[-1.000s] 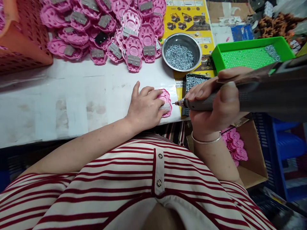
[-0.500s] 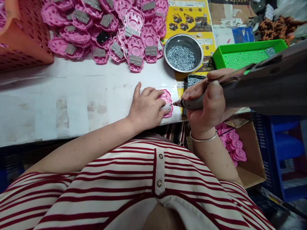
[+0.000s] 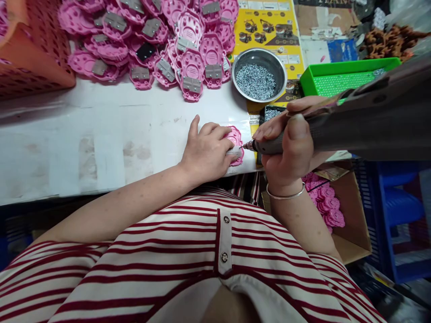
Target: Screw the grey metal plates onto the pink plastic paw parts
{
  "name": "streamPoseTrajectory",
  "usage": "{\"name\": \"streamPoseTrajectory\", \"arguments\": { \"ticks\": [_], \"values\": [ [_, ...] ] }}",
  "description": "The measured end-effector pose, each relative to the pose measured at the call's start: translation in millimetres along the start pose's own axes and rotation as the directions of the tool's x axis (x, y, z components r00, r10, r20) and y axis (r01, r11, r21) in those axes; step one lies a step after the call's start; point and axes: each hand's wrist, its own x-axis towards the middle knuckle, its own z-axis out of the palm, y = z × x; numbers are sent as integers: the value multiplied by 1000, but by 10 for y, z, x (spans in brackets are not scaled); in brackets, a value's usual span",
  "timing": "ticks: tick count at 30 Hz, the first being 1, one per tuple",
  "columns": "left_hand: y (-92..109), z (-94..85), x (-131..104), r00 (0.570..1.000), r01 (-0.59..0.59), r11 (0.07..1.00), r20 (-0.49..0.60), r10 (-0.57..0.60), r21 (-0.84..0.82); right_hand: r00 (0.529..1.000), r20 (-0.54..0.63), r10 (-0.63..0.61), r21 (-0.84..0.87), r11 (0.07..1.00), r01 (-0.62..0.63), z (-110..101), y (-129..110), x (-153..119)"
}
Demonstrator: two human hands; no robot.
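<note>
A pink plastic casing [image 3: 237,134] with a grey metal plate [image 3: 236,151] across its lower part lies on the white tabletop near the front edge. My left hand [image 3: 204,150] holds it down from the left, its fingers bent over the casing and plate, thumb stretched away. In my right hand [image 3: 291,143] is a dark electric screwdriver [image 3: 350,128], gripped around its front end and pointing left. The bit meets the right part of the plate; any screw under it is too small to make out.
Pink casings with metal plates [image 3: 193,83] are heaped at the back. Small screws fill a metal bowl [image 3: 283,87] and a black tray [image 3: 274,112]. A green tray [image 3: 311,85] stands behind the screwdriver, an orange basket [image 3: 50,58] at left, a cardboard box [image 3: 357,215] below right.
The screwdriver and my right hand have shifted very slightly left, with the bit at the plate. My left hand keeps its hold on the casing.
</note>
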Motion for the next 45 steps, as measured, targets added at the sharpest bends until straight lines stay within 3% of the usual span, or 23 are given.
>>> {"name": "streamPoseTrajectory", "arguments": {
  "ticks": [3, 11, 15, 22, 30, 34, 40, 45],
  "values": [
    [-1, 2, 0, 1000, -3, 1000, 1, 3, -1, 999, 10, 53, -94, 994, -51, 4, -22, -7],
    [1, 8, 1, 1000, 0, 1000, 8, 0, -6, 999, -47, 6, -158, 987, -14, 47, 24, 36],
    [11, 3, 3, 1000, 23, 1000, 9, -22, -9, 998, -33, 47, -223, 973, -53, 71, -5, 50],
    [14, -8, 14, 999, 22, 1000, 24, -22, -9, 998, -61, -8, -133, 991, 0, 90, -5, 100],
    [42, -38, 49, 998, 29, 1000, 64, -29, 5, 1000, 15, -8, -126, 992, 10, 72, 90, 57],
    [33, -34, 56, 997, 25, 1000, 66, -26, 8, 994, 93, 52, -95, 995, -44, 11, -2, 86],
    [-18, 35, 68, 997, -34, 998, 62, 36, -47, 999, -37, -35, -136, 990, 30, -210, -273, 191],
    [-3, 108, 75, 992, -126, 992, 21, 126, -33, 990, -116, -76, -159, 986, 57, -375, -230, 152]
  ]
}}
